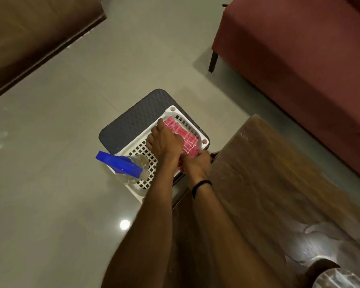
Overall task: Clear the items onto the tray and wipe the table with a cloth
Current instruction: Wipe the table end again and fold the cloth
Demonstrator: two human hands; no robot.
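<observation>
A white perforated tray [142,146] rests on a dark grey stool [133,121] beside the table's end. In it lies a folded pink checked cloth [184,135] and a clear spray bottle [134,169] with a blue trigger head [117,164], lying on its side at the tray's near-left corner. My left hand [164,142] presses flat on the cloth's left part, fingers spread over the tray. My right hand [195,165] grips the cloth's near edge at the tray's right side, a black band on its wrist.
The dark wooden table [268,183] runs from the tray to the lower right, its top glossy with glare. A maroon sofa [299,59] stands at the upper right. A brown cabinet [29,38] fills the upper left. Pale floor tiles [50,183] surround the stool.
</observation>
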